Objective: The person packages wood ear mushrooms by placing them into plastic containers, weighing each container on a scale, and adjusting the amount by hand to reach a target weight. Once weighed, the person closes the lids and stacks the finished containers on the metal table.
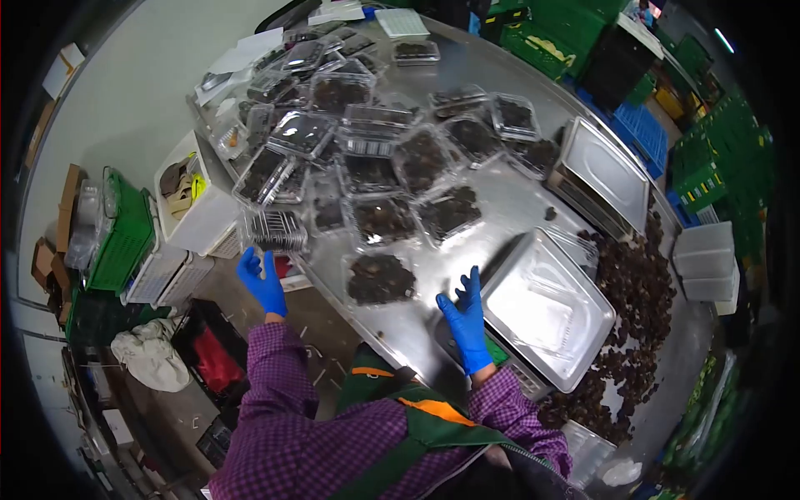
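My left hand, in a blue glove, is open with thumb and fingers apart, just off the table's left edge. Its fingertips are close below a clear plastic punnet. My right hand, also blue-gloved, has its fingers spread and holds nothing. It is beside the left rim of a shiny metal tray that carries clear plastic. Between my hands lies a clear punnet of dark brown mushroom-like pieces. Many similar filled punnets are heaped beyond it, some stacked or tilted.
Loose dark brown pieces are spread along the right of the metal table. A second metal tray stands farther back. White crates and a green crate are to the left, white plastic tubs at the right.
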The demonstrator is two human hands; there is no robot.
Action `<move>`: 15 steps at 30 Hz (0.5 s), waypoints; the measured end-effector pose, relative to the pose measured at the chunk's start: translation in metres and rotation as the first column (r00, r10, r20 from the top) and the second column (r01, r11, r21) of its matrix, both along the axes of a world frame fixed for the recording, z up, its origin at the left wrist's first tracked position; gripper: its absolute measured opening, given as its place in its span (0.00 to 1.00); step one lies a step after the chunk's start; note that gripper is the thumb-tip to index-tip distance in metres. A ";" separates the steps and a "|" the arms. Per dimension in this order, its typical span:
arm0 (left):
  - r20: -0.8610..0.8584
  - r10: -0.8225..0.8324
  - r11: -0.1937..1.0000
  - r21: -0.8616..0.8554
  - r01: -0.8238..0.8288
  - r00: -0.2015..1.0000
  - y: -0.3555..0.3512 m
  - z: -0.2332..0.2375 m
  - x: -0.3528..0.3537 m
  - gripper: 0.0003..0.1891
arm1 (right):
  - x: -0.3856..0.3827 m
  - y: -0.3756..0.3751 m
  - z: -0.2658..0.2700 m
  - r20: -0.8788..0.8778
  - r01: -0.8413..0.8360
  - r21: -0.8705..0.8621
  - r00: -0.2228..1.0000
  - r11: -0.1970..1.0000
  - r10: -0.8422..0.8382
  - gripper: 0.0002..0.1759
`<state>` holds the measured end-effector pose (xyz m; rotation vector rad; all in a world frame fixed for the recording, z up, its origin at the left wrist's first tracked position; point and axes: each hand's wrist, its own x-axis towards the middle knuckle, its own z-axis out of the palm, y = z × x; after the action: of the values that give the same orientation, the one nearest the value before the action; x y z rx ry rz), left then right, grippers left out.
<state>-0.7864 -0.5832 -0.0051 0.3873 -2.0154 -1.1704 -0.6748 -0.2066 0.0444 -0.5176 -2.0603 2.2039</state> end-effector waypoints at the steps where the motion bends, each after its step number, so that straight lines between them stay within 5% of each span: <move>1: -0.006 0.064 0.986 0.154 -0.063 0.998 -0.017 -0.001 -0.009 0.21 | -0.013 -0.013 -0.007 0.086 0.062 -0.066 0.995 0.996 -0.056 0.57; 3: -0.017 0.011 0.970 0.243 -0.007 1.000 -0.054 -0.017 -0.028 0.24 | -0.035 -0.032 -0.028 0.279 0.173 -0.207 0.954 0.963 -0.112 0.59; 6: 0.071 -0.138 0.960 0.253 0.116 0.988 -0.046 -0.001 -0.073 0.30 | -0.068 -0.051 -0.088 0.225 0.299 -0.027 0.932 0.954 -0.285 0.60; 7: -0.069 -0.152 0.914 0.370 0.167 0.986 -0.038 0.006 -0.098 0.32 | -0.083 -0.060 -0.086 0.132 0.329 -0.013 0.937 0.944 -0.324 0.60; 8: -0.209 -0.149 0.850 0.473 0.233 0.966 -0.035 0.012 -0.123 0.35 | -0.100 -0.067 -0.070 0.224 0.332 0.002 0.919 0.943 -0.324 0.61; 12: -0.087 -0.226 0.927 0.285 0.242 0.970 -0.035 0.023 -0.184 0.36 | -0.151 -0.081 -0.103 0.119 0.431 0.190 0.882 0.882 -0.456 0.65; 15: -0.075 -0.269 0.912 0.300 0.279 0.960 -0.037 -0.006 -0.212 0.35 | -0.180 -0.089 -0.100 0.112 0.597 0.036 0.795 0.802 -0.596 0.67</move>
<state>-0.9986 -0.6206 -0.0114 0.2378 -1.9020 -1.6671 -0.8547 -0.2951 -0.0560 -1.1424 -1.6158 1.8190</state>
